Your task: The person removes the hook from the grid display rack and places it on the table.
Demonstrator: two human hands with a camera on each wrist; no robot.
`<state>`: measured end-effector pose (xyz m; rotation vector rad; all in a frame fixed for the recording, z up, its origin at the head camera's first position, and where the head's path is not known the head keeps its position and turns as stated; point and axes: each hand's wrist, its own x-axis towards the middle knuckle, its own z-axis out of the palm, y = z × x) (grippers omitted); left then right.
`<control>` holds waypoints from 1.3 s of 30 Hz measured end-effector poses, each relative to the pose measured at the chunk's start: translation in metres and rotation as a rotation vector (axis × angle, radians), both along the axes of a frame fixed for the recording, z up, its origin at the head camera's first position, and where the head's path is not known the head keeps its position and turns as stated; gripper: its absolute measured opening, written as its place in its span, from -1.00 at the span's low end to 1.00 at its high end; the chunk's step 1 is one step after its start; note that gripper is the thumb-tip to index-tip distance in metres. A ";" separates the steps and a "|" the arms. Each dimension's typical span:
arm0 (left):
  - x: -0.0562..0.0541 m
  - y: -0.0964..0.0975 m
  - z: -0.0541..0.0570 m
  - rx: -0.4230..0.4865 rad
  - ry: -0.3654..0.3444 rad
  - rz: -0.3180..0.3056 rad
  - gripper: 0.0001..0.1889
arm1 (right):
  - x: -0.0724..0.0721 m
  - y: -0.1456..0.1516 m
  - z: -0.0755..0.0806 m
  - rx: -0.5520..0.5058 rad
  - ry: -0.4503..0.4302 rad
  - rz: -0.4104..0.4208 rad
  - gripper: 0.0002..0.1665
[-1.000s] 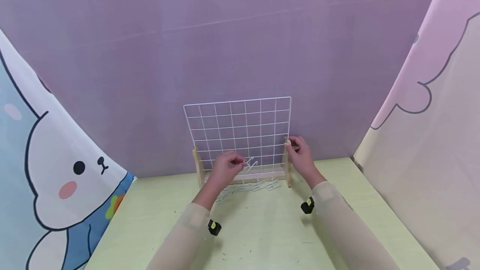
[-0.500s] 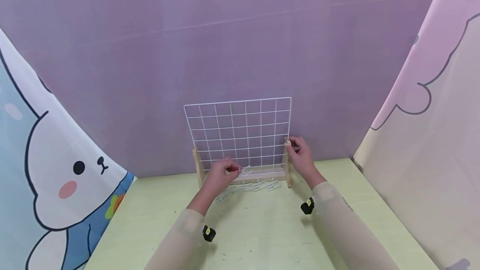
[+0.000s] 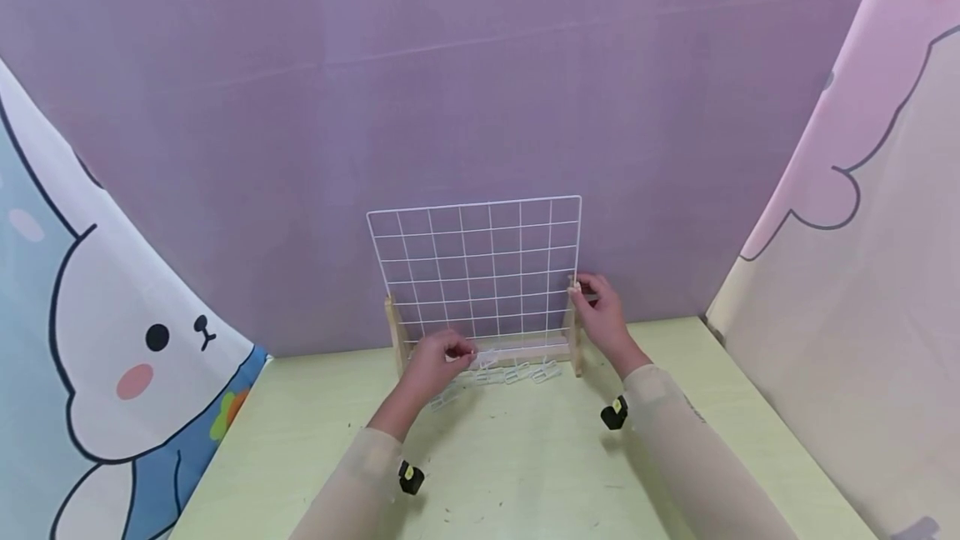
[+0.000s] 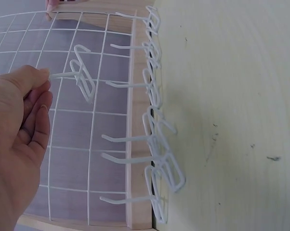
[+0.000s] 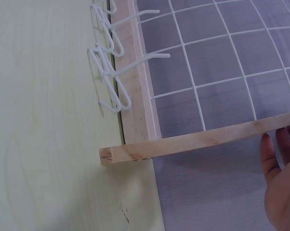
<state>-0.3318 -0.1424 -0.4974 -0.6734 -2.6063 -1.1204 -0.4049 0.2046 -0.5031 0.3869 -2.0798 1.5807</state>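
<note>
A white wire grid (image 3: pixel 506 257) stands in a wooden stand on the table. My left hand (image 3: pixel 435 363) is low in front of the grid and pinches a white wire hook (image 4: pixel 82 77) by its prong between thumb and forefinger. The hook's looped end points away from the fingertips, over the grid in the left wrist view. My right hand (image 3: pixel 603 319) holds the top of the stand's right wooden upright (image 5: pixel 207 139), fingers at its outer side. Several more white hooks (image 4: pixel 154 86) lie in a row along the wooden base bar (image 4: pixel 139 115), prongs toward the grid.
The pale yellow table (image 3: pixel 525 457) extends toward me, with small dark marks on it. Behind the stand hangs a purple cloth backdrop (image 3: pixel 480 90). A rabbit-printed cloth (image 3: pixel 105 340) borders the left side, and a pink and cream cloth (image 3: pixel 847 273) the right.
My left hand has moved down and slightly left with the hook, from the grid's lower middle toward the row of hooks. My right hand has stayed on the upright.
</note>
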 end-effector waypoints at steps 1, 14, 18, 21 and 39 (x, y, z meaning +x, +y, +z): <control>0.001 -0.001 -0.001 0.000 -0.008 0.000 -0.92 | 0.000 0.000 0.000 0.004 -0.005 -0.001 -0.68; 0.001 -0.007 -0.019 0.018 -0.057 -0.022 -0.92 | -0.002 0.004 -0.003 0.014 -0.008 0.017 -0.68; 0.000 -0.008 -0.022 0.019 -0.067 -0.046 -0.93 | -0.002 0.003 -0.003 0.014 -0.013 0.015 -0.69; 0.000 -0.009 -0.025 0.016 -0.065 -0.052 -0.90 | -0.001 0.003 -0.003 0.009 -0.011 0.012 -0.68; -0.002 -0.014 -0.041 -0.027 -0.095 -0.061 -0.94 | -0.003 0.002 -0.002 0.017 -0.011 0.006 -0.67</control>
